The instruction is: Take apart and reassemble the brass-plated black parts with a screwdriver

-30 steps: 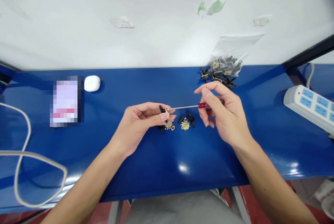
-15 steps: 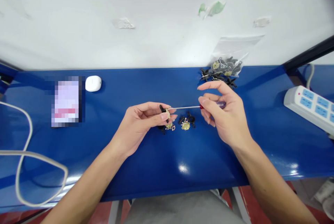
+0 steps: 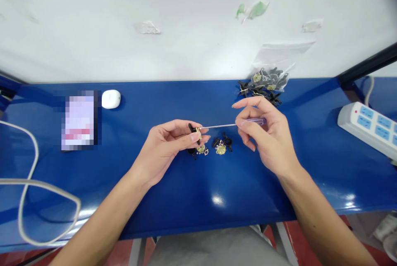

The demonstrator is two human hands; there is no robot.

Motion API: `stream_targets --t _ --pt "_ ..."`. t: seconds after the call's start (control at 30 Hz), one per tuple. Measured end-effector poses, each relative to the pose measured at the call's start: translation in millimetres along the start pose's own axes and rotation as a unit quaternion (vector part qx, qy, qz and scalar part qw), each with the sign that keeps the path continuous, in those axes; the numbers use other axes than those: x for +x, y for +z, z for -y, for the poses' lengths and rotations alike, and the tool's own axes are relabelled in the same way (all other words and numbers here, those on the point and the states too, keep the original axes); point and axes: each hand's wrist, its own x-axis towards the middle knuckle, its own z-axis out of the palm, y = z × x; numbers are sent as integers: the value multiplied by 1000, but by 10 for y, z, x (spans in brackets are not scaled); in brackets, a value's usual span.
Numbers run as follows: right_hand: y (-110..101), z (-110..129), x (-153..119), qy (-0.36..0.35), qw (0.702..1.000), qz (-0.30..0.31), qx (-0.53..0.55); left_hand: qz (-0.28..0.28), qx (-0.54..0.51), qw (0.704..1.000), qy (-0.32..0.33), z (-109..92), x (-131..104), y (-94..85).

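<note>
Between thumb and fingers, my left hand (image 3: 173,142) pinches a small black plastic part with a yellowish disc (image 3: 198,134) on its right side. My right hand (image 3: 263,134) is closed around the purple handle of a screwdriver (image 3: 218,126), its index finger lifted off. The thin shaft runs level to the left, and its tip meets the upper edge of the held part. Below the hands lie loose black pieces (image 3: 228,141), a yellowish disc (image 3: 221,149) and tiny brass-coloured bits (image 3: 206,151). My left fingers partly cover another group of pieces.
At the back right, a clear plastic bag (image 3: 273,72) of black parts leans on the wall beside a loose pile (image 3: 260,93). A power strip (image 3: 372,127) stands at right. A blurred-out phone (image 3: 79,121), white case (image 3: 111,99) and white cable (image 3: 34,150) are at left.
My right hand has shifted slightly left and its fingers have rolled on the screwdriver handle. The held part has tilted a little; my left hand has hardly moved.
</note>
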Motion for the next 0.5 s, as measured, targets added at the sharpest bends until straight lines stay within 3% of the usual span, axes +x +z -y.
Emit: stream_targets --t 0.1,0.33,0.5 --pt "7 26 -13 14 1000 22 -14 -1 -1 1000 2 4 -3 -12" --pt "8 23 -29 -27 999 4 -17 8 -8 1000 -1 10 2 -31" --pt "17 41 -54 -12 999 10 -34 15 -12 1000 -6 9 5 -25"
